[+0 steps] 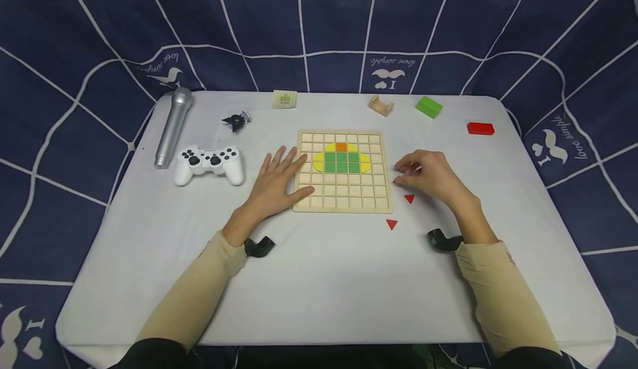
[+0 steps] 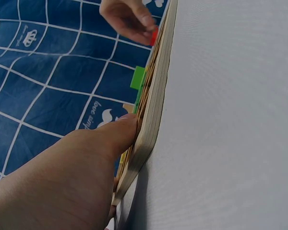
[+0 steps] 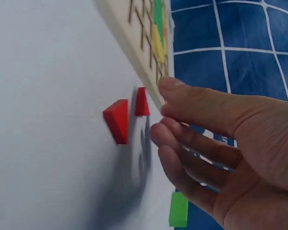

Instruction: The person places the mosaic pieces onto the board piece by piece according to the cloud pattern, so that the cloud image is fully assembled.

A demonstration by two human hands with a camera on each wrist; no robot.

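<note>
Left hand [image 1: 277, 183] lay flat, fingers straight, on board [image 1: 343, 205] edge. Right hand [image 1: 423, 174] hovered by board, fingers loosely curled, beside red triangle [image 1: 409, 198]. Backdrop read "love simple" [image 1: 394, 62].

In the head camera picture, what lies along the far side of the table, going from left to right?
Silver microphone → small dark figurine → small card → tan wooden piece → green block → red block.

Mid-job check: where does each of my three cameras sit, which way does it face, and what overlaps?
Head: looks down at the wooden grid board; both forearms show.
Left wrist: along the left hand to the board's edge.
Right wrist: past the right hand to two red triangles.
Shared: board, green block.
</note>
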